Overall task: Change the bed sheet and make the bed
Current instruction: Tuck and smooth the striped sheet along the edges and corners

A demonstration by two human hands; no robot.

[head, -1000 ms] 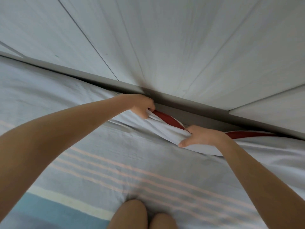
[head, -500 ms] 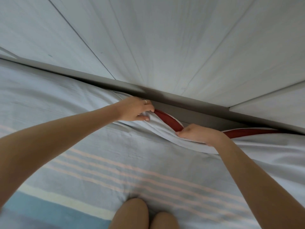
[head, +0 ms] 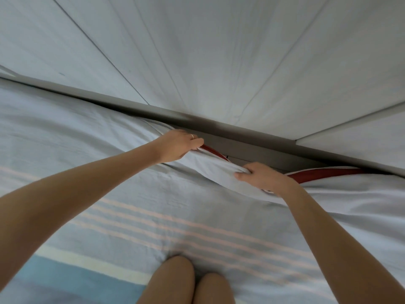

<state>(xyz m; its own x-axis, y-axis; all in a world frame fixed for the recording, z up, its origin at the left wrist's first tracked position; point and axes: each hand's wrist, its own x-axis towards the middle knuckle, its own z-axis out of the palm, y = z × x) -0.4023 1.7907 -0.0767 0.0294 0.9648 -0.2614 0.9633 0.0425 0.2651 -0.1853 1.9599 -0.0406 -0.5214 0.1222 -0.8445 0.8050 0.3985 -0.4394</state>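
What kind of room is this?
Probably a bedroom: the left hand and right hand grip a pale striped bed sheet over a red-edged mattress beside a white panelled wall.

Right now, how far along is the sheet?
Done: the sheet is spread out flat, and left of the hands its edge lies down by the wall. In hand: the left hand and right hand grip the sheet's edge at the wall side. Left: red trim shows there, so that stretch likely needs tucking.

Right hand (head: 260, 177) now bunches the sheet (head: 215, 170), seemingly lifting it.
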